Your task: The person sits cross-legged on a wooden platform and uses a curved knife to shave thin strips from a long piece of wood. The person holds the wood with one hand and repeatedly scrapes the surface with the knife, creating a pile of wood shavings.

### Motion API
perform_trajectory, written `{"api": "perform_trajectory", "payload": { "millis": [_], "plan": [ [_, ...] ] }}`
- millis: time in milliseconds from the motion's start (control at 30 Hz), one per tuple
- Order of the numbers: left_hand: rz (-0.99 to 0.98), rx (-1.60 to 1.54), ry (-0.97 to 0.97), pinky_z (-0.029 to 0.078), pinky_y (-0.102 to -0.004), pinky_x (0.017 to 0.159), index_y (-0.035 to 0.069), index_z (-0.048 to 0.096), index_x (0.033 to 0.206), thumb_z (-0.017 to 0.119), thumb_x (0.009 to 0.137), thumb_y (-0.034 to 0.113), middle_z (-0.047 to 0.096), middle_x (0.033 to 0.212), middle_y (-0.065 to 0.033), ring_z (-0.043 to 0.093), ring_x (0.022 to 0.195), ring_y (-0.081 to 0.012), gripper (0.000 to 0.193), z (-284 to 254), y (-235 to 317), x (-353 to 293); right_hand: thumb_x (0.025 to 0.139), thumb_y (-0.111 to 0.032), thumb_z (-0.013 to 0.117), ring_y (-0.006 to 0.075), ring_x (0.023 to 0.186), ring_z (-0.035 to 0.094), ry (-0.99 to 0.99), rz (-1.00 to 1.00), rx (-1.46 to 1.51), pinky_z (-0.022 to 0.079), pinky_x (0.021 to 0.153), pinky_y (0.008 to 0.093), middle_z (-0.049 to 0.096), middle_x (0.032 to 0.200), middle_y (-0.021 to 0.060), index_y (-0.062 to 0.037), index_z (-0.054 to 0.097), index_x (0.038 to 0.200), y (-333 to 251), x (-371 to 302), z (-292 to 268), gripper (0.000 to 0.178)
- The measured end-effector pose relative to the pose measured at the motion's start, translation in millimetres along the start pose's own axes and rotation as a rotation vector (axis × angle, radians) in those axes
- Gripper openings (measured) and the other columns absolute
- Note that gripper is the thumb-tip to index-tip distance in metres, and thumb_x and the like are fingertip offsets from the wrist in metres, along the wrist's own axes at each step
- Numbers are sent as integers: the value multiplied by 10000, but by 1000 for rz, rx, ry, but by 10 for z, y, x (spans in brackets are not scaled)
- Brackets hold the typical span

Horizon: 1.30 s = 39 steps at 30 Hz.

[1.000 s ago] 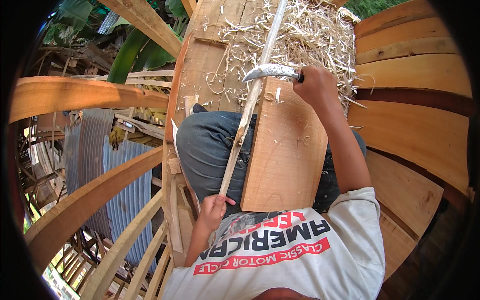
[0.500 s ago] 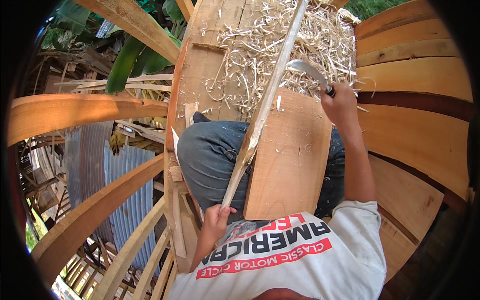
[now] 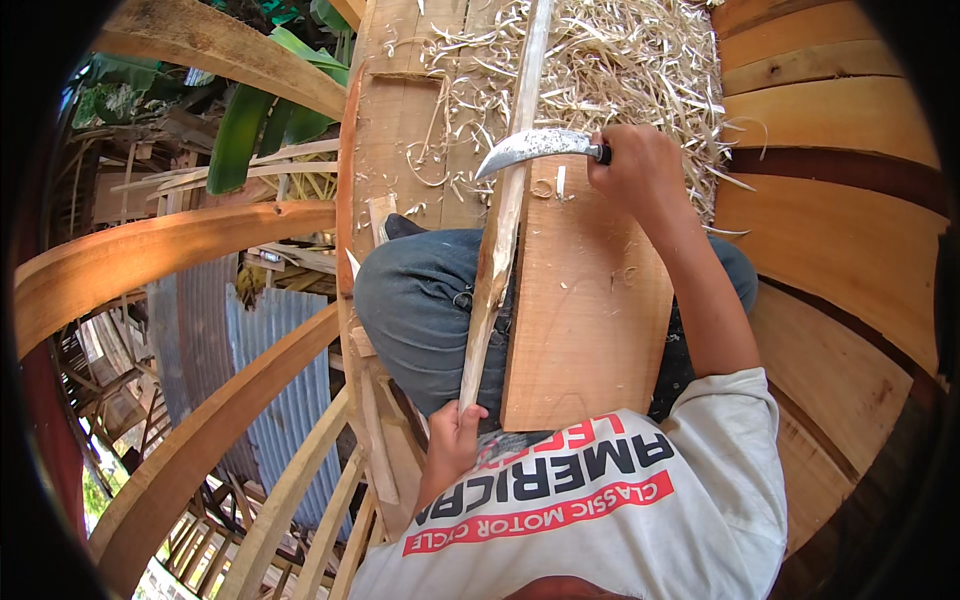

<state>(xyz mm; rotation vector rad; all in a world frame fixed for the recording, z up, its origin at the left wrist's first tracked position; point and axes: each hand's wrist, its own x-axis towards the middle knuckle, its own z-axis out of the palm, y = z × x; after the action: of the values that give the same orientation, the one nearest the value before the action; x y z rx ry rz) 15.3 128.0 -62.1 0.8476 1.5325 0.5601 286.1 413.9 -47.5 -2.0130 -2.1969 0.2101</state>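
Note:
My left hand is closed round the near end of a long, pale wooden pole, which slants away from my waist over my left leg. My right hand grips the black handle of a curved sickle-like knife. Its speckled steel blade points left and lies across the pole, over its far part; whether the edge touches the wood I cannot tell. A flat wooden board rests on my lap, just right of the pole. A small shaving lies near the board's far end.
Curly wood shavings cover the plank floor ahead. Curved wooden ribs stand at the left, with corrugated metal sheets beyond and below. Overlapping planks form a wall close on my right.
My right hand has brought the knife left and a little nearer, so its blade now crosses the pole. The pole has swung slightly, its far end shifting left. My left hand keeps its hold.

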Motion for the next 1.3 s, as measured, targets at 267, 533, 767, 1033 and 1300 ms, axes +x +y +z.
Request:
{"api": "perform_trajectory", "payload": {
  "millis": [267, 533, 767, 1033, 1300],
  "plan": [
    [20, -11, -3, 233, -222, 420, -42, 599, 803, 468, 949, 453, 401, 490, 51, 342, 447, -28, 534, -6, 2, 3, 713, -223, 651, 321, 644, 649, 23, 13, 29, 521, 621, 410, 636, 661, 172, -25, 671, 701, -10, 162, 57, 200],
    [11, 23, 18, 249, -231, 436, -37, 602, 799, 467, 941, 464, 418, 502, 43, 350, 463, -33, 537, -5, 6, 1, 752, -272, 586, 371, 785, 651, 20, 313, -18, 517, 728, 438, 664, 834, 211, 6, 662, 823, 534, 695, 25, 297],
    [-17, 105, 19, 380, -329, 469, -46, 590, 735, 553, 896, 407, 508, 507, -112, 514, 502, -149, 482, -65, -101, 0, 778, -291, 573, 380, 772, 644, 52, 503, 145, 499, 714, 431, 645, 781, 237, 40, 650, 836, 1112, 768, -49, 345],
    [9, 178, 30, 399, -342, 477, -49, 587, 732, 561, 896, 379, 524, 521, -126, 538, 508, -154, 459, -78, -168, -12, 788, -213, 582, 357, 616, 619, 2, 35, 193, 490, 604, 445, 594, 603, 188, 12, 648, 696, 61, -74, -36, 252],
    [57, 310, 94, 407, -361, 476, -46, 576, 718, 555, 903, 375, 513, 514, -152, 548, 492, -181, 461, 25, 0, 14, 754, -256, 592, 333, 762, 655, 13, 145, -4, 526, 689, 435, 650, 817, 194, 2, 643, 801, 420, 670, -18, 267]
  ]
}}
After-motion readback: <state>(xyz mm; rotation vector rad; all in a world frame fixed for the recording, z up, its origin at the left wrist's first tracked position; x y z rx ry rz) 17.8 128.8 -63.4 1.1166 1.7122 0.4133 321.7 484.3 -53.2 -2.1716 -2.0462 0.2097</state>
